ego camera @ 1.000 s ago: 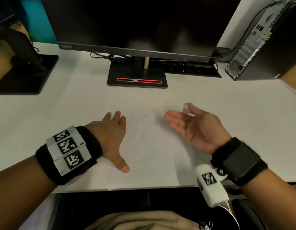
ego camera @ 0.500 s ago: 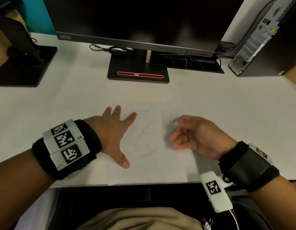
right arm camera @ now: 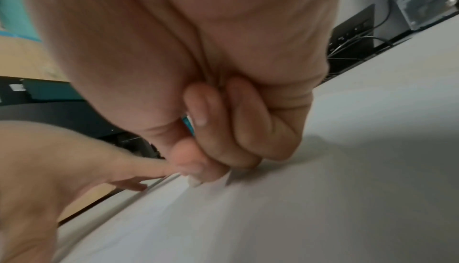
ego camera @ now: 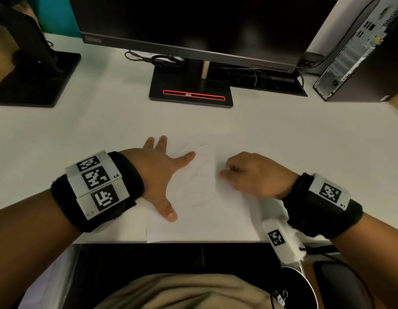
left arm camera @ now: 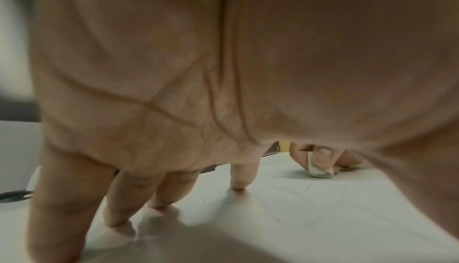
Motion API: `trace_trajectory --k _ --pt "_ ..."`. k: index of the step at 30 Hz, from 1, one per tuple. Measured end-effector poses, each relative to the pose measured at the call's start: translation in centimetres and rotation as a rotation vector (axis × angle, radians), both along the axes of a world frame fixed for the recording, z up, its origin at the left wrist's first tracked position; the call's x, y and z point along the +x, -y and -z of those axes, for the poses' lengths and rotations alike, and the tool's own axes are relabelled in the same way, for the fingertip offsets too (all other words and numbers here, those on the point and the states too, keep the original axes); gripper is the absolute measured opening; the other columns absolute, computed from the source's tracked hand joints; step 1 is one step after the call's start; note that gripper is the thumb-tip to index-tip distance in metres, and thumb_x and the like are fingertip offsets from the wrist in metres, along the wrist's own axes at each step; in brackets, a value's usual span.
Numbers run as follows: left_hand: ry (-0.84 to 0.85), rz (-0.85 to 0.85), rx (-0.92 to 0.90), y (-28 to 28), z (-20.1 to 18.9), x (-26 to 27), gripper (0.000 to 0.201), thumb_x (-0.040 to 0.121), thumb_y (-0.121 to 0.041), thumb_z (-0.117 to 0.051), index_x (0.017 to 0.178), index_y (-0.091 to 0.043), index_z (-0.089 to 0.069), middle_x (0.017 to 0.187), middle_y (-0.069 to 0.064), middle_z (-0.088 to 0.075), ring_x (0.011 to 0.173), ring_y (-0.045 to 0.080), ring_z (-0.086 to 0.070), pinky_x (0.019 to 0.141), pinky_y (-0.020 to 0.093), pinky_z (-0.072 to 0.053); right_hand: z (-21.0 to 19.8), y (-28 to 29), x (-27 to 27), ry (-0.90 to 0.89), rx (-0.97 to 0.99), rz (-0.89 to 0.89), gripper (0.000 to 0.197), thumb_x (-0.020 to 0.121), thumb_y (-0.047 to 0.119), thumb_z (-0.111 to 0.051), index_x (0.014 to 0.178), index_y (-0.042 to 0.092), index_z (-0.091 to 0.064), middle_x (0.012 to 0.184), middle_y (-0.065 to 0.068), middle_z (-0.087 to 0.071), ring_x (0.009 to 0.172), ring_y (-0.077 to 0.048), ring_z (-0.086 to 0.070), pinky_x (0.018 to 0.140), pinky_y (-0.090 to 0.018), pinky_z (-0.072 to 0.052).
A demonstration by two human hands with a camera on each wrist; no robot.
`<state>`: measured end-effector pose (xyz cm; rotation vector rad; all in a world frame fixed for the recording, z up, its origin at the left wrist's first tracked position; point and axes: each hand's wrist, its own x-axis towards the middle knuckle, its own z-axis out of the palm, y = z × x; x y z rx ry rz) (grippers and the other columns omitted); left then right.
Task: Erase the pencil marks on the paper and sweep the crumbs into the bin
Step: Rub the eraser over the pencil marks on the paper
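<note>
Left hand (ego camera: 158, 172) flat on paper (ego camera: 198, 224), white desk (ego camera: 82, 134).

Open white desk surface (ego camera: 294, 139): wide bare band between the sheet and the equipment at the back, and to either side.
Back centre: black flat monitor base with a red stripe (ego camera: 191, 94), under the dark monitor screen (ego camera: 189, 25); looped black cables (ego camera: 162, 60) behind.
Back left: second black stand base (ego camera: 35, 79).
Back right: grey upright computer tower (ego camera: 358, 50).
Mid-desk: white paper sheet with faint pencil marks (ego camera: 193, 197), flanked by the left hand (ego camera: 158, 175) spread flat and the right hand (ego camera: 253, 175) curled; a narrow gap between them.
</note>
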<state>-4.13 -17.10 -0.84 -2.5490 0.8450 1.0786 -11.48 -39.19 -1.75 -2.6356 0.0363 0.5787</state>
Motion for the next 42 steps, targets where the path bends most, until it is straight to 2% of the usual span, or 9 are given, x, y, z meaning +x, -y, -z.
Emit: trace_trajectory --k 5,9,14,18,22,26,34,38,42 --pt "0.006 0.004 0.023 0.3 -0.2 -0.1 0.147 0.054 -0.075 -0.081 0.144 -0.052 0.033 0.158 0.016 0.036 0.148 0.04 0.024 0.119 0.06 -0.019 0.3 -0.9 -0.7 -0.02 -0.018 -0.108 0.039 0.104 0.036 -0.048 0.08 0.007 -0.058 0.071 0.001 -0.059 0.062 -0.014 -0.051 0.058 -0.027 -0.04" --pt "0.004 0.004 0.036 0.4 -0.1 -0.2 0.15 0.052 -0.076 -0.082 0.143 -0.05 0.035 0.156 0.016 0.039 0.147 0.04 0.027 0.119 0.061 -0.018 -0.2 -0.2 0.1 0.023 -0.017 -0.035 0.038 0.103 0.036 -0.049 0.076 0.012 -0.057 0.074 -0.002 -0.063 0.066 -0.018 -0.055 0.063 -0.032 -0.043" --pt "0.008 0.002 0.04 0.4 0.1 -0.1 0.151 0.051 -0.078 -0.081 0.142 -0.051 0.037 0.156 0.017 0.039 0.147 0.041 0.027 0.119 0.06 -0.02 0.0 -2.1 -1.5 -0.043 -0.05 -0.258 0.036 0.104 0.038 -0.048 0.076 0.016 -0.055 0.073 0.006 -0.056 0.067 -0.012 -0.053 0.067 -0.031 -0.043" --pt "0.014 0.008 0.036 0.3 0.1 -0.2 0.152 0.049 -0.079 -0.081 0.142 -0.051 0.037 0.156 0.017 0.039 0.147 0.041 0.026 0.118 0.062 -0.021 -0.3 -0.7 -0.5 0.019 -0.044 -0.137 0.038 0.104 0.035 -0.048 0.07 0.018 -0.05 0.069 0.005 -0.054 0.062 -0.012 -0.05 0.062 -0.028 -0.036" --pt "0.017 0.003 0.041 0.4 0.0 -0.3 0.151 0.05 -0.079 -0.08 0.141 -0.051 0.037 0.156 0.017 0.038 0.148 0.04 0.025 0.118 0.061 -0.021 0.2 -2.0 -2.0 -0.011 -0.029 -0.263 0.037 0.103 0.038 -0.048 0.078 0.013 -0.057 0.069 0.004 -0.057 0.064 -0.013 -0.054 0.062 -0.028 -0.042" --pt "0.016 0.005 0.035 0.3 0.1 -0.2 0.152 0.05 -0.078 -0.081 0.142 -0.051 0.037 0.156 0.017 0.038 0.147 0.041 0.026 0.118 0.062 -0.021 -0.2 -0.3 -0.8 0.021 -0.023 -0.142 0.038 0.103 0.037 -0.05 0.076 0.01 -0.056 0.07 0.001 -0.058 0.063 -0.016 -0.052 0.064 -0.031 -0.042" --pt "0.016 0.004 0.045 0.5 0.0 -0.3 0.151 0.051 -0.078 -0.08 0.142 -0.05 0.037 0.156 0.018 0.038 0.147 0.041 0.025 0.118 0.063 -0.02 -0.2 -0.2 -1.3 0.01 -0.033 -0.164 0.039 0.103 0.038 -0.05 0.08 0.008 -0.059 0.067 0.004 -0.057 0.059 -0.011 -0.049 0.06 -0.027 -0.041" --pt "0.015 0.003 0.059 0.6 -0.1 -0.3 0.151 0.051 -0.078 -0.08 0.142 -0.049 0.038 0.156 0.018 0.038 0.147 0.041 0.025 0.118 0.062 -0.02 0.1 -1.6 -2.7 0.002 -0.043 -0.281 0.038 0.103 0.039 -0.05 0.077 0.012 -0.057 0.059 0.007 -0.05 0.054 -0.008 -0.047 0.055 -0.019 -0.037" --pt "0.018 0.003 0.063 0.7 -0.2 -0.3 0.151 0.052 -0.078 -0.08 0.142 -0.048 0.038 0.156 0.019 0.038 0.147 0.042 0.025 0.118 0.062 -0.019 -0.3 -0.3 -1.2 0.005 -0.036 -0.168 0.039 0.103 0.04 -0.05 0.078 0.011 -0.058 0.064 0.004 -0.056 0.056 -0.008 -0.048 0.057 -0.023 -0.038"
